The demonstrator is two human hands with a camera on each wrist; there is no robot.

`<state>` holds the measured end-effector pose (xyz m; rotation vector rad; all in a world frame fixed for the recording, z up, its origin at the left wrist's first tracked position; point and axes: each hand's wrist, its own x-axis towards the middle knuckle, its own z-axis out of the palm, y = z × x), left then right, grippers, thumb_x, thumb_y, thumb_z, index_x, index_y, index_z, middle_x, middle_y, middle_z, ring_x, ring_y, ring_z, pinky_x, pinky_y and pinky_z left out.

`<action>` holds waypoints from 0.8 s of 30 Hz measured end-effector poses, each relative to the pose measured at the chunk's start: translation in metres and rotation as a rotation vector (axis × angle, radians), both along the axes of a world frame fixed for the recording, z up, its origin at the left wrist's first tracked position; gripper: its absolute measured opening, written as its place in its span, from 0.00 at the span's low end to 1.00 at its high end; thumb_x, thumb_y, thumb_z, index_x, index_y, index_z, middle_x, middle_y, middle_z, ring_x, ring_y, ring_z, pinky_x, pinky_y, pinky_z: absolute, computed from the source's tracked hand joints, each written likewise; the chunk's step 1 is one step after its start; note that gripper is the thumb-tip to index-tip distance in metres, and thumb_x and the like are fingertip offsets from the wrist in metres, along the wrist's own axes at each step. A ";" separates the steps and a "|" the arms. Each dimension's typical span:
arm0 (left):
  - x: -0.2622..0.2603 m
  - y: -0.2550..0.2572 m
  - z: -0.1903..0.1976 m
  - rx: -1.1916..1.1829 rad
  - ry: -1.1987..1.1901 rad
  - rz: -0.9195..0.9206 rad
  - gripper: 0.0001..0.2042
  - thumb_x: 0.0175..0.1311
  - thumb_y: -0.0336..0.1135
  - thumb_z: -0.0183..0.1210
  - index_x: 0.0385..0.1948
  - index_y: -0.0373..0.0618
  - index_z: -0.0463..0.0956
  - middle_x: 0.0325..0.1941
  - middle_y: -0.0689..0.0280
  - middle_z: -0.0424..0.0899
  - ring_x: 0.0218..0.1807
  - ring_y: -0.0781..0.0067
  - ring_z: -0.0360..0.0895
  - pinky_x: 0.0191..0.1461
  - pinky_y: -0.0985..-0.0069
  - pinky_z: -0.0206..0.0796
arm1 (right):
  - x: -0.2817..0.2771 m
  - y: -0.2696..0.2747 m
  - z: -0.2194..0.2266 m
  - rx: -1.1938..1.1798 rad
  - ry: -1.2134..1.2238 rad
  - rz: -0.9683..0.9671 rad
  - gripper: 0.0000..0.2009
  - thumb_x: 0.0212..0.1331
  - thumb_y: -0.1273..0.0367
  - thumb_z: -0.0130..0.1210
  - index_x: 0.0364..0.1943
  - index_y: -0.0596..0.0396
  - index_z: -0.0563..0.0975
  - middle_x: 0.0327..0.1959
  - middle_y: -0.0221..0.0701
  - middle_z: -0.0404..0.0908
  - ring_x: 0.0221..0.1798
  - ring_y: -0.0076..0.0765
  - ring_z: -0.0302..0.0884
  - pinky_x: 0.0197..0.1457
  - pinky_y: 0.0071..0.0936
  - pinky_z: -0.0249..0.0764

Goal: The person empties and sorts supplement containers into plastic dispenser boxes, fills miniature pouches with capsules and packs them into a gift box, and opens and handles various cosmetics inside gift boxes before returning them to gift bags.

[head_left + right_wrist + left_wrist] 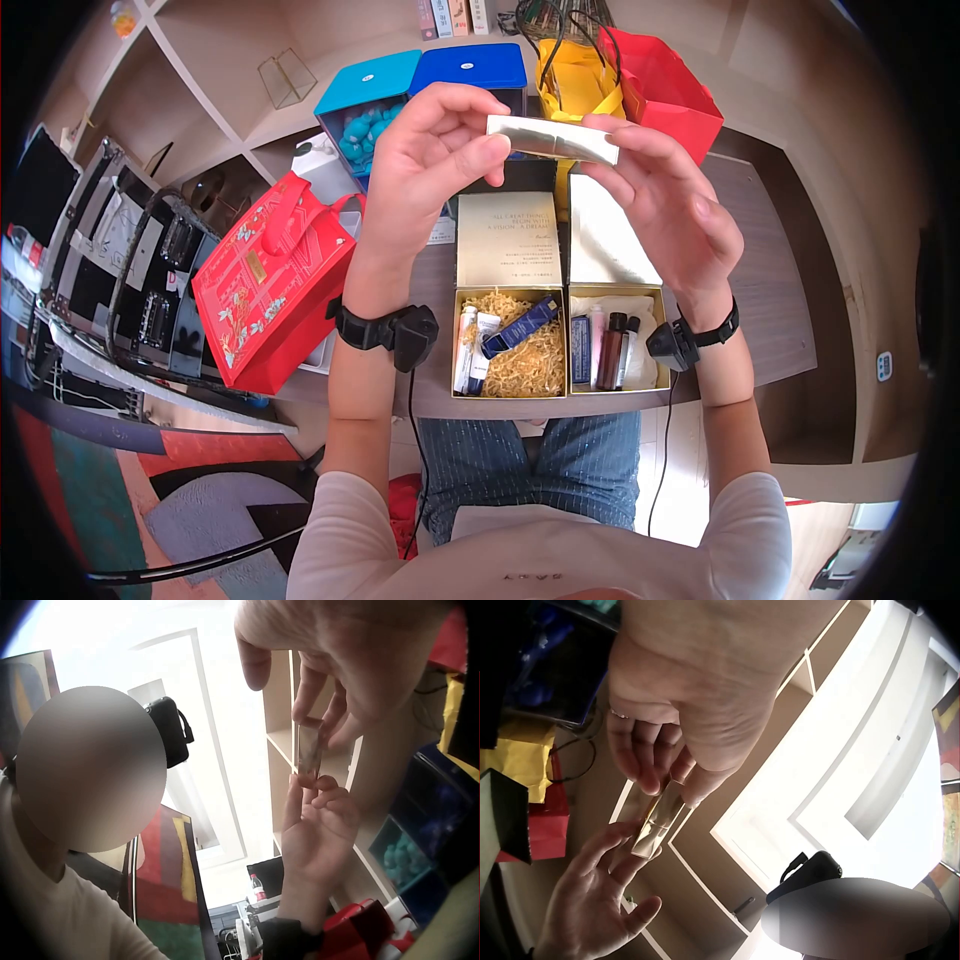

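A slim, shiny gold box [553,139] is held up level between both hands, above the table. My left hand [440,150] pinches its left end, the thumb on the near face. At its right end, the fingers of my right hand [670,195] grip it, while the right thumb [646,913] stands off to the side. Below the hands, two opened gift boxes stand side by side. The left gift box [515,388] holds shredded paper filler, tubes and a dark blue packet [522,326]. Inside the right gift box [650,384] are a brown bottle [611,352] and several slim containers.
A red gift bag [270,285] leans at the table's left. Behind the hands stand a teal-lidded box [368,78], a blue-lidded box [468,64], a yellow bag [580,80] and a red paper bag [662,92]. A cable hangs from each wrist camera.
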<state>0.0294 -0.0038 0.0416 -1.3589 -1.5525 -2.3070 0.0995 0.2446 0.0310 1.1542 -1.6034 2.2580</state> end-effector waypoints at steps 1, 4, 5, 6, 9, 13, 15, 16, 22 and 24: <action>0.000 0.000 0.000 0.008 0.000 -0.018 0.12 0.68 0.24 0.65 0.50 0.39 0.76 0.42 0.65 0.84 0.38 0.79 0.81 0.43 0.81 0.74 | -0.001 0.001 -0.001 -0.006 0.005 -0.005 0.37 0.63 0.52 0.50 0.70 0.69 0.67 0.75 0.56 0.62 0.77 0.50 0.63 0.80 0.44 0.56; -0.001 0.000 -0.002 0.003 0.039 -0.002 0.14 0.66 0.21 0.64 0.51 0.38 0.76 0.49 0.60 0.81 0.45 0.74 0.81 0.49 0.78 0.76 | -0.001 0.001 -0.001 -0.014 0.011 -0.029 0.37 0.62 0.52 0.51 0.70 0.68 0.67 0.76 0.54 0.61 0.78 0.48 0.62 0.81 0.43 0.55; -0.002 0.001 -0.003 -0.010 0.080 0.031 0.15 0.65 0.19 0.64 0.51 0.37 0.75 0.54 0.56 0.79 0.49 0.69 0.81 0.51 0.74 0.77 | 0.000 0.000 0.000 -0.017 0.012 -0.048 0.37 0.62 0.52 0.51 0.70 0.67 0.67 0.77 0.52 0.60 0.78 0.47 0.61 0.81 0.42 0.54; -0.002 0.001 -0.003 -0.011 0.080 0.031 0.15 0.65 0.19 0.64 0.51 0.37 0.75 0.54 0.56 0.79 0.49 0.69 0.81 0.51 0.74 0.77 | 0.001 -0.001 0.000 -0.017 0.012 -0.048 0.37 0.62 0.52 0.51 0.70 0.67 0.67 0.77 0.52 0.60 0.78 0.47 0.61 0.81 0.42 0.54; -0.003 0.003 -0.003 0.006 0.154 0.066 0.15 0.62 0.15 0.64 0.50 0.36 0.75 0.55 0.55 0.78 0.54 0.66 0.81 0.56 0.72 0.78 | 0.003 -0.005 0.002 -0.022 -0.009 -0.076 0.37 0.61 0.54 0.52 0.70 0.67 0.66 0.78 0.50 0.58 0.79 0.47 0.60 0.82 0.42 0.51; -0.003 0.005 -0.004 0.011 0.239 0.099 0.15 0.62 0.15 0.64 0.49 0.36 0.75 0.55 0.55 0.78 0.55 0.65 0.80 0.58 0.70 0.80 | 0.004 -0.010 0.002 -0.024 -0.060 -0.207 0.28 0.70 0.62 0.52 0.69 0.64 0.67 0.65 0.46 0.73 0.66 0.41 0.75 0.70 0.36 0.68; -0.001 0.007 -0.004 0.008 0.273 0.126 0.14 0.62 0.15 0.63 0.48 0.36 0.75 0.55 0.55 0.78 0.55 0.65 0.80 0.57 0.70 0.80 | 0.004 -0.007 0.001 0.029 -0.103 -0.305 0.24 0.73 0.64 0.51 0.68 0.62 0.68 0.57 0.43 0.80 0.57 0.37 0.82 0.63 0.32 0.76; 0.000 0.007 -0.004 -0.012 0.295 0.137 0.14 0.62 0.15 0.63 0.48 0.35 0.75 0.55 0.55 0.78 0.55 0.65 0.80 0.57 0.70 0.80 | 0.003 -0.003 0.000 0.058 -0.124 -0.268 0.21 0.75 0.64 0.51 0.66 0.61 0.70 0.48 0.39 0.82 0.48 0.32 0.83 0.53 0.28 0.78; 0.002 0.013 -0.005 -0.113 0.421 0.196 0.15 0.62 0.14 0.63 0.49 0.34 0.75 0.56 0.54 0.77 0.57 0.65 0.80 0.58 0.70 0.80 | 0.003 -0.005 -0.002 0.099 -0.112 -0.359 0.15 0.77 0.65 0.53 0.59 0.60 0.74 0.34 0.32 0.84 0.33 0.24 0.82 0.38 0.21 0.78; 0.006 0.014 -0.004 -0.126 0.416 0.204 0.15 0.62 0.13 0.63 0.49 0.34 0.74 0.57 0.54 0.77 0.58 0.65 0.79 0.59 0.69 0.80 | 0.003 -0.005 -0.001 0.090 -0.098 -0.375 0.14 0.76 0.66 0.53 0.58 0.60 0.74 0.35 0.33 0.85 0.33 0.24 0.82 0.38 0.21 0.78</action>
